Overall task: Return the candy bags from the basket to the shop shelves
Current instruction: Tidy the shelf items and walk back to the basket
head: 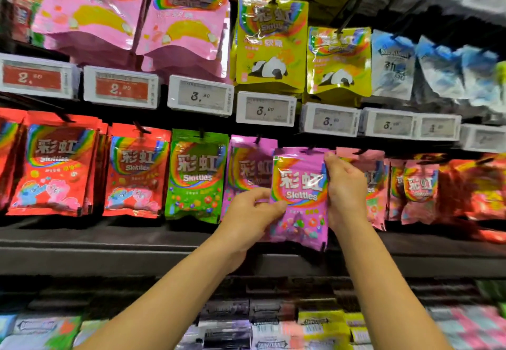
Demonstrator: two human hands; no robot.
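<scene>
In the head view, a purple candy bag (299, 193) is held up against the lower row of hanging bags, its top edge at a black peg (310, 149). Its left edge is pinched by the left hand (253, 212), thumb in front, fingers (260, 195) curled behind. Its upper right edge is gripped by the right hand (343, 188), fingers wrapped round the side. A second purple bag (247, 169) hangs just behind to the left, beside a green bag (195, 175) and red bags (54, 166). Pink bags (417, 188) hang to the right. Price tags (201, 99) line the shelf rail above, under yellow panda bags (269, 45).
</scene>
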